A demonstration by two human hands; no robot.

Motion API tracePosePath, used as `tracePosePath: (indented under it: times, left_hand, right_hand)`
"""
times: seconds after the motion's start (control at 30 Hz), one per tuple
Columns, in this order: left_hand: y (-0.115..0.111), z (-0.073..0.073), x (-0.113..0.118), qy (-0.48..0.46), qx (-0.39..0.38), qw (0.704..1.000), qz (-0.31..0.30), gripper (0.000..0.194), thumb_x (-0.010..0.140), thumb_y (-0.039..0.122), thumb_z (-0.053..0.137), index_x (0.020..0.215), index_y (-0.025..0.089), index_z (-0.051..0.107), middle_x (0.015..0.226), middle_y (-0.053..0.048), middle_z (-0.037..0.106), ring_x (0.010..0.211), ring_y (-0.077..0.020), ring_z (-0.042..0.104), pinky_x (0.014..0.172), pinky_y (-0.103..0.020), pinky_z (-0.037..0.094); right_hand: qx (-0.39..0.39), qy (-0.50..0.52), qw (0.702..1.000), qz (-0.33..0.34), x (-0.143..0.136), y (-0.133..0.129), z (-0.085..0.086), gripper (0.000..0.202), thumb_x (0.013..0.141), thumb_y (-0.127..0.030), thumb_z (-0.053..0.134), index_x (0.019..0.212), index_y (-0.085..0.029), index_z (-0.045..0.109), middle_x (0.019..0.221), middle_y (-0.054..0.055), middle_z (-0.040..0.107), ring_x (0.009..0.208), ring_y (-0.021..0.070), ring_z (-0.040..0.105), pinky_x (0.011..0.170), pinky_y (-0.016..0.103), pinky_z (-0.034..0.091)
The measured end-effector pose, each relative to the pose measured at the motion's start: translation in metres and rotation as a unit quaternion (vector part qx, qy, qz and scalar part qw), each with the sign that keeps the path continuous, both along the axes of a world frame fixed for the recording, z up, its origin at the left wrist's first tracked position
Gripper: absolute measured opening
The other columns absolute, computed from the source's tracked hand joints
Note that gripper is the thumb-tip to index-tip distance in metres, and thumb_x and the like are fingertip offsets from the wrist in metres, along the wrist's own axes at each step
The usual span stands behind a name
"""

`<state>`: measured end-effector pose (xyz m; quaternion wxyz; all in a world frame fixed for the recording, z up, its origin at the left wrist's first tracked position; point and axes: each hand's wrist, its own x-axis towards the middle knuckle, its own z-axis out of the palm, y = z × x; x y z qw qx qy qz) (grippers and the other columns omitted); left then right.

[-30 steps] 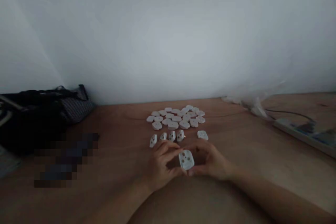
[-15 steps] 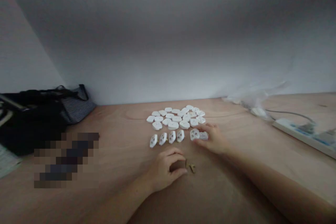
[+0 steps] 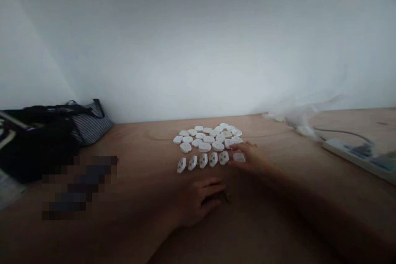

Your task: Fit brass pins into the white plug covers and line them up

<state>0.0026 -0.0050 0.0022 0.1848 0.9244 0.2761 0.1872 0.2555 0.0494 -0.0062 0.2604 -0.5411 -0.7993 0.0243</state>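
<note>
In the head view, a row of several white plug housings (image 3: 203, 161) stands on the wooden table, their holed faces turned toward me. Right of the row's last housing (image 3: 223, 157), my right hand (image 3: 252, 157) is open, thumb and fingers apart. A single white plug piece (image 3: 239, 157) shows between them, apparently on the table. My left hand (image 3: 201, 200) is lower, open, with its fingertips over small brass pieces (image 3: 228, 196), which they partly cover. The lower area is dark, so finer detail is lost.
Behind the row lies a cluster of several white plug pieces (image 3: 204, 147). A black bag (image 3: 40, 136) and a blurred-out dark object (image 3: 82, 187) are at left. A power strip (image 3: 355, 154), its grey cable (image 3: 343, 132) and clear plastic wrapping (image 3: 300, 117) are at right.
The housing at my right fingertips has moved left and stands at the row's end, let go. My left fingers have reached right over the brass pieces. The picture's lower part is darker.
</note>
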Motion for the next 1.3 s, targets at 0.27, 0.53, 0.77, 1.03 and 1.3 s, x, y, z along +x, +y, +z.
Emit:
tracePosePath:
  times: [0.27,0.53,0.77,1.03,1.3]
  left_hand:
    - [0.003,-0.005,-0.002,-0.048,0.015,0.998,-0.03,0.023,0.085,0.023,0.055,0.106,0.023,0.064,0.11,-0.007,0.065,0.104,-0.02,0.058,0.093,-0.036,0.045]
    - [0.004,-0.003,0.001,-0.046,0.034,0.998,0.002,0.025,0.084,0.022,0.055,0.108,0.021,0.064,0.109,-0.008,0.063,0.101,-0.0207,0.057,0.088,-0.035,0.047]
    - [0.005,-0.004,0.0,-0.071,0.041,0.996,0.018,0.016,0.087,0.018,0.051,0.088,0.019,0.067,0.09,-0.005,0.063,0.087,-0.0169,0.058,0.078,-0.029,0.048]
    - [0.007,-0.007,0.001,-0.13,0.059,0.987,0.07,0.023,0.091,0.016,0.042,0.104,0.019,0.06,0.089,-0.005,0.06,0.082,-0.0156,0.058,0.075,-0.026,0.048]
    - [0.008,-0.008,0.003,-0.229,0.029,0.967,0.106,0.014,0.084,0.016,0.057,0.094,0.018,0.066,0.084,-0.003,0.068,0.076,-0.0145,0.063,0.07,-0.022,0.05]
  right_hand:
    - [-0.064,-0.066,0.996,0.007,0.03,-0.008,-0.006,0.043,0.075,-0.046,0.06,0.114,-0.028,0.06,0.117,0.008,0.057,0.108,0.0299,0.047,0.089,0.045,0.034]
    - [-0.056,-0.013,0.994,0.098,0.009,-0.038,-0.001,0.041,0.068,-0.048,0.068,0.101,-0.025,0.065,0.103,0.007,0.061,0.097,0.0264,0.052,0.085,0.042,0.038]
    - [-0.047,0.012,0.985,0.167,-0.014,-0.049,0.004,0.05,0.065,-0.049,0.071,0.109,-0.027,0.061,0.109,0.006,0.06,0.098,0.0252,0.051,0.086,0.041,0.037]
    - [-0.03,0.064,0.988,0.139,-0.029,-0.052,0.002,0.043,0.059,-0.047,0.075,0.093,-0.024,0.064,0.095,0.003,0.064,0.091,0.0239,0.053,0.082,0.038,0.036]
    - [0.026,0.088,0.992,0.091,-0.052,-0.063,0.001,0.04,0.058,-0.045,0.075,0.091,-0.025,0.063,0.088,0.002,0.064,0.086,0.0235,0.052,0.076,0.036,0.034]
